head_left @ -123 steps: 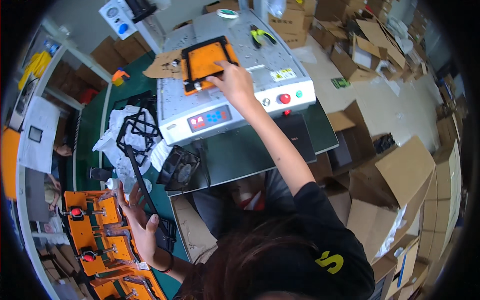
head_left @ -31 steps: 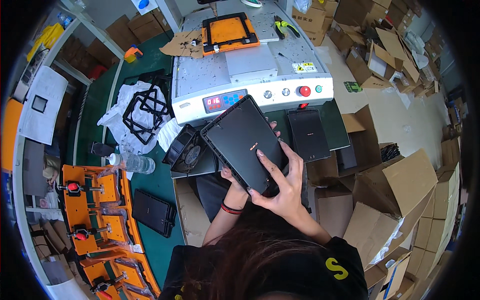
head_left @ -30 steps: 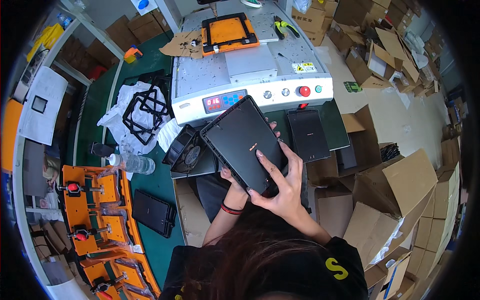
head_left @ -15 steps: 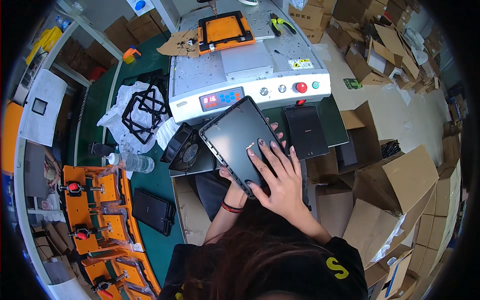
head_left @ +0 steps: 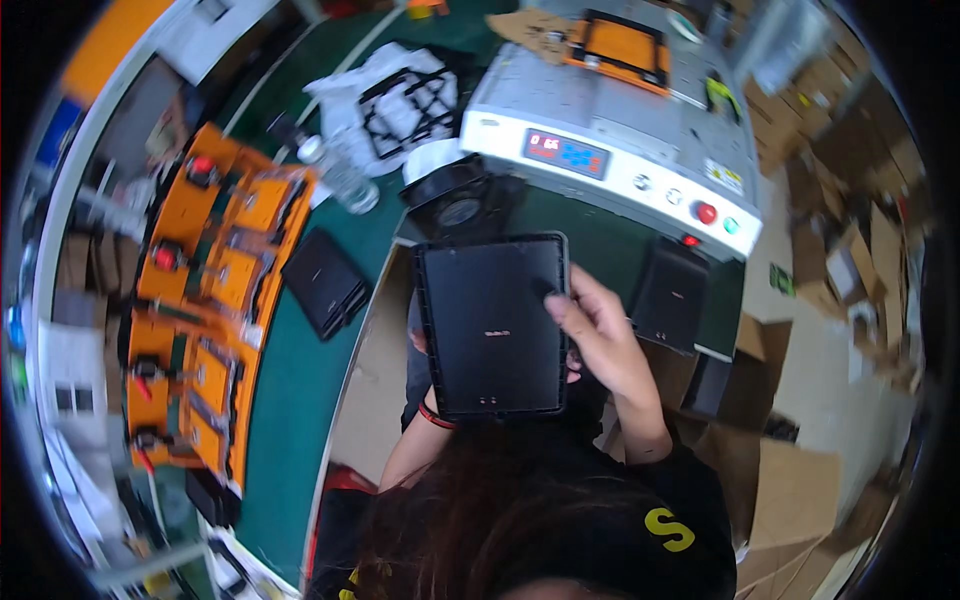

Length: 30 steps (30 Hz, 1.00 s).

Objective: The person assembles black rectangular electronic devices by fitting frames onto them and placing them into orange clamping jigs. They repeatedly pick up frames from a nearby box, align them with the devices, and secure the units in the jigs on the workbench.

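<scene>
A flat black tablet-shaped panel (head_left: 490, 300) with a raised rim is held nearly upright over my lap, its smooth face toward me. My right hand (head_left: 610, 335) grips its right edge, thumb on the face and fingers behind. Most of my left hand (head_left: 418, 342) is hidden behind the panel; a bit of it shows at the left edge, closed on it. A black fan (head_left: 450, 200) stands just beyond the panel. To the right, a similar dark panel (head_left: 672, 300) lies on the green table beside the machine.
Ahead sits a white machine (head_left: 630, 170) with a lit display, buttons and an orange fixture (head_left: 620, 50). On the left are orange clamp fixtures (head_left: 225, 280), stacked black panels (head_left: 325, 283), a clear bottle (head_left: 345, 180) and black frames (head_left: 410, 110). Cardboard boxes (head_left: 800, 490) stand at right.
The panel has turned upright, facing me. My right hand has moved from lying spread on its face to gripping its right edge. The view has swung left, and the machine's display reading differs.
</scene>
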Motion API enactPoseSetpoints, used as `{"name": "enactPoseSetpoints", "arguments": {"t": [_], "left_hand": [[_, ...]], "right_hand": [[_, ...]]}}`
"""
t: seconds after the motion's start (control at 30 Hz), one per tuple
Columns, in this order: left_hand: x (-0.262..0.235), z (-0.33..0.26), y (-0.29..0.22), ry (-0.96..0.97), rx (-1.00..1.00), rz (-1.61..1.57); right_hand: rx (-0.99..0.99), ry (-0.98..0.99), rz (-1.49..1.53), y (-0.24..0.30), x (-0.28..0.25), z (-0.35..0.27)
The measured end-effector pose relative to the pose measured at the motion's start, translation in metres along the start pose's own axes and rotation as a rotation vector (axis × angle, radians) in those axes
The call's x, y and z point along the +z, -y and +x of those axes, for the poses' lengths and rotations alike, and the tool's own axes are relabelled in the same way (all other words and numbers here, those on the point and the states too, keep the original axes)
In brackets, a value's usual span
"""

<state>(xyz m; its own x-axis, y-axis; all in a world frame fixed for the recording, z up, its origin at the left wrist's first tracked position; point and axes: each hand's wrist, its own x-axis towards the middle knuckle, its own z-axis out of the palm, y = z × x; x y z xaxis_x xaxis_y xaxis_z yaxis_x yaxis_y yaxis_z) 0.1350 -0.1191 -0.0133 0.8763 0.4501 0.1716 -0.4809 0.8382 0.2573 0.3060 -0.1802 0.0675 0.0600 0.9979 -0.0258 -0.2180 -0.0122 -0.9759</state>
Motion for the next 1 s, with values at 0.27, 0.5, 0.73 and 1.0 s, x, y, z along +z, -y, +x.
{"name": "enactPoseSetpoints", "arguments": {"t": [0.27, 0.5, 0.73, 1.0], "left_hand": [[-0.006, -0.071, 0.017, -0.407, 0.648, 0.308], [0.039, -0.126, -0.011, -0.484, 0.757, 0.345], [0.034, -0.219, -0.074, -0.050, 1.143, 0.310], [0.028, -0.303, -0.104, -0.603, 1.116, 0.573]], "right_hand": [[0.095, 0.264, -0.124, -0.009, 0.063, 0.023], [-0.206, 0.362, -0.598, -0.028, 0.132, 0.048], [-0.156, 1.141, -0.496, -0.050, 0.205, 0.009], [0.074, 0.749, 0.036, -0.138, 0.311, -0.015]]}}
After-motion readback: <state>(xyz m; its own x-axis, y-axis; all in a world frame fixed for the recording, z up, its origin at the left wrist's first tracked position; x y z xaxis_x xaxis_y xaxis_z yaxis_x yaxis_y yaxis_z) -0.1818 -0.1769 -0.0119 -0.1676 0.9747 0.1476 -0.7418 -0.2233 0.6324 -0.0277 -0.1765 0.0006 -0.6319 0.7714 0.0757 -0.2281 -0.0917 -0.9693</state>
